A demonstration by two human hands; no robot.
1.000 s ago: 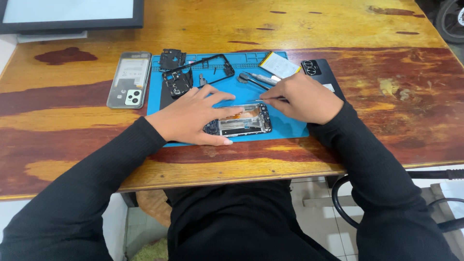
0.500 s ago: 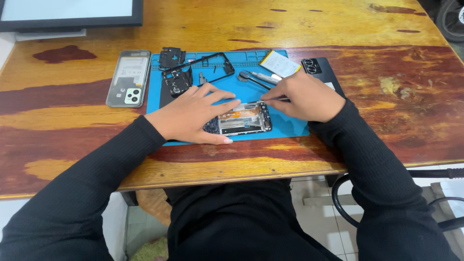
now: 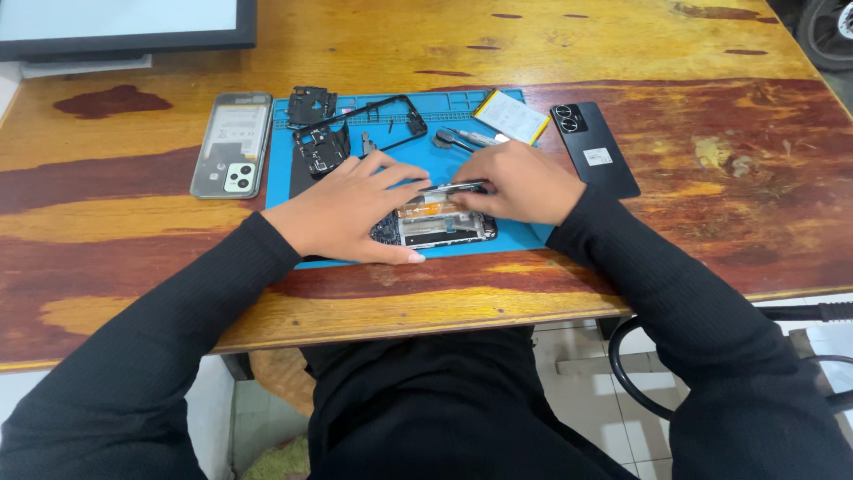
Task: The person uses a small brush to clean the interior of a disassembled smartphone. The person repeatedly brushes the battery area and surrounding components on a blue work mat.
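The right hand (image 3: pixel 520 182) has slid toward 9 o'clock, fingers clamped on tweezers (image 3: pixel 453 187) over the phone (image 3: pixel 435 227); the left hand (image 3: pixel 346 209) keeps pinning it, fingers apart.

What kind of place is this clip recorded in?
Probably a phone repair bench. A blue repair mat lies on a wooden table, the left hand steadies an opened phone, the right hand holds a thin metal tool, and loose phone parts lie about.

An opened phone (image 3: pixel 435 228) is pinned on the blue mat (image 3: pixel 462 156) by the left hand (image 3: pixel 342 213); tweezers (image 3: pixel 455 188) are gripped by the right hand (image 3: pixel 520 182) over it.
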